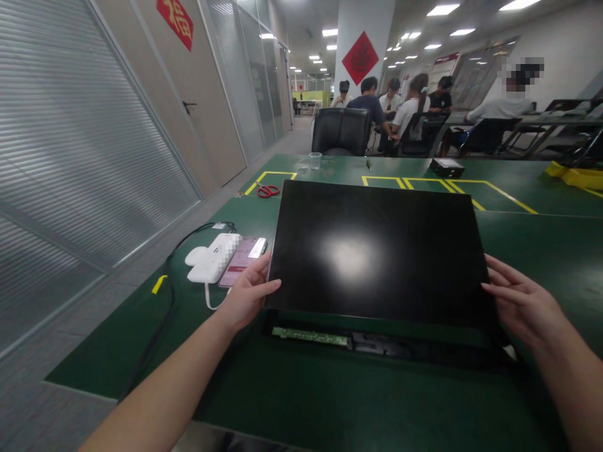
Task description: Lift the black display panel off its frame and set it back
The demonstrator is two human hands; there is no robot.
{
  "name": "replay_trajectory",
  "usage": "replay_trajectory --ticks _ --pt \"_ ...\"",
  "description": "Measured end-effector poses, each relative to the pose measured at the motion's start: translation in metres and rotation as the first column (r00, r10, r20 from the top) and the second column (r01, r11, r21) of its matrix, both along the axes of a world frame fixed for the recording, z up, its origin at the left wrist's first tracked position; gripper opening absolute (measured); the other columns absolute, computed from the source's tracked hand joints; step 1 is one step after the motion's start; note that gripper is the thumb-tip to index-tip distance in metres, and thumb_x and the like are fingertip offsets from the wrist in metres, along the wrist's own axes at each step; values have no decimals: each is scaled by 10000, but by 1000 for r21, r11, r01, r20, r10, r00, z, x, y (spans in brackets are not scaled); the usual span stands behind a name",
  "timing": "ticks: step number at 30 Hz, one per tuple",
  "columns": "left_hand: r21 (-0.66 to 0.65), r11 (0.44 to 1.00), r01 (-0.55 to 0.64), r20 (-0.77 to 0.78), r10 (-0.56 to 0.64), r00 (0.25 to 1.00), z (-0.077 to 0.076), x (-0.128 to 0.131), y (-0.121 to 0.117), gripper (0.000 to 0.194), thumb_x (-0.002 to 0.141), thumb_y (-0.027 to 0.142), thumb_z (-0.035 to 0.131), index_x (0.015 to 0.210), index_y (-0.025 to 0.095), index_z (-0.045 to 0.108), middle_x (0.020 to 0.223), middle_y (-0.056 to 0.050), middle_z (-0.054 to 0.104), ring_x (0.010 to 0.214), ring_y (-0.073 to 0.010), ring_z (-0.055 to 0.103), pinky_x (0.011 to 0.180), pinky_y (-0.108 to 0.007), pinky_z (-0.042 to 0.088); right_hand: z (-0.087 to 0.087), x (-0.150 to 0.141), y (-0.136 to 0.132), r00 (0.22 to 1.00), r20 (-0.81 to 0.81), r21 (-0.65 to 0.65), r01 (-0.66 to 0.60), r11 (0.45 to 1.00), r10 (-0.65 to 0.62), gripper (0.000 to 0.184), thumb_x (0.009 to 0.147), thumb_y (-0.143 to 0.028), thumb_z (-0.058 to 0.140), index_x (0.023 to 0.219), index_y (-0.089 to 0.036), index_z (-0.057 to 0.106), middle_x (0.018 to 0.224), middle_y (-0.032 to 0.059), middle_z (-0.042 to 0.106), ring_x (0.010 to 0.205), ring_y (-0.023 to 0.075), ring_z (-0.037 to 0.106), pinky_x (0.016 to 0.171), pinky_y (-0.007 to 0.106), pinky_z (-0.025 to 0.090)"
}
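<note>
A large black display panel (pixel 377 251) lies on the green table (pixel 301 389), its near edge raised a little. Under that near edge a green circuit strip (pixel 311 336) and a dark frame part (pixel 381 345) show. My left hand (pixel 247 295) grips the panel's left edge, thumb on top and fingers underneath. My right hand (pixel 518 301) rests against the panel's right edge with its fingers stretched along it.
Left of the panel lie a white device (pixel 207 263), a phone (pixel 242 258) and a black cable (pixel 164 301). Red scissors (pixel 268 191), a clear cup (pixel 315 161) and a small black box (pixel 446 167) sit farther back. Several people sit at tables behind.
</note>
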State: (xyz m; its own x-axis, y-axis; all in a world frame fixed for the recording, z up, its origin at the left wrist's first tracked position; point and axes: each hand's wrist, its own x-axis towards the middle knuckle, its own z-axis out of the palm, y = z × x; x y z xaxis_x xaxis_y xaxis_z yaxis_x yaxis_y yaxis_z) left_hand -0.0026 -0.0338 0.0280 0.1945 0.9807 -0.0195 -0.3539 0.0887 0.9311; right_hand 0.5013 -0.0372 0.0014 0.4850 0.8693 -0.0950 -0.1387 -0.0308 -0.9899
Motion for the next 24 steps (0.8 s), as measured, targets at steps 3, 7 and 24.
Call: replay_trajectory --ticks 3,7,24 --pt "69 998 2 -47 2 999 -6 1 3 735 737 183 926 1430 224 685 1400 -123 743 1390 -360 627 1162 -470 520 0 -2 0 998 -15 48 53 997 -53 750 440 -95 840 1168 -272 803 1178 44 806 1160 232 740 861 198 616" --pt "159 987 -21 -108 38 993 -11 2 6 750 731 176 930 1438 210 685 1452 -127 713 1460 -349 562 1229 -465 444 4 -9 -1 997 -37 39 67 997 -66 732 417 -110 879 1123 -295 815 1115 24 817 1061 215 763 784 190 624" --pt "125 991 -38 -231 66 971 -13 0 5 733 735 202 924 1427 196 683 1331 -127 763 1315 -358 668 1146 -505 511 2 -6 -1 991 -52 35 126 991 -124 828 336 -73 902 1129 -299 826 925 -18 806 764 116 723 679 113 582"
